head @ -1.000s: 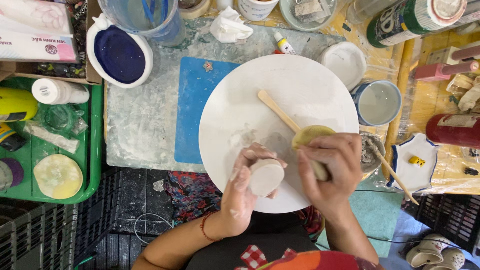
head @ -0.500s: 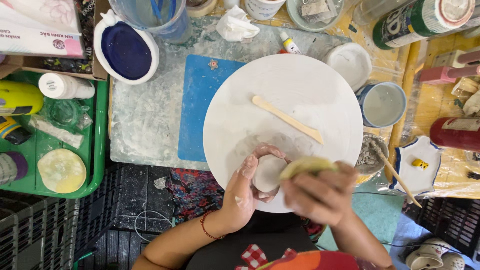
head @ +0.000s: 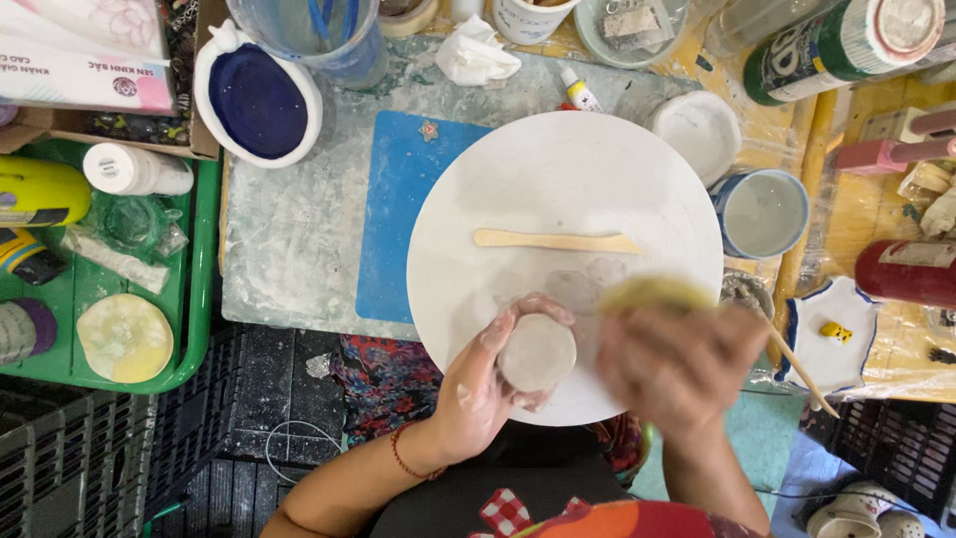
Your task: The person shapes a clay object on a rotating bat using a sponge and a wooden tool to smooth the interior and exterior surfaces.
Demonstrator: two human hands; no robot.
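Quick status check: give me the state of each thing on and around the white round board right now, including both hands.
left hand: gripping the small clay piece
small clay piece: held at the board's near edge, flat face up
right hand: blurred, holding a yellow sponge
yellow sponge: in the right hand, beside the clay
wooden tool: lying flat on the board, untouched
white round board: smeared with clay
blue-rimmed cup: upright, uncovered

The clay disc (head: 537, 352) looks matt and smooth, the round board (head: 558, 179) chalky matt white, the stick (head: 556, 240) bare wood, the mat (head: 398, 209) smooth blue plastic.
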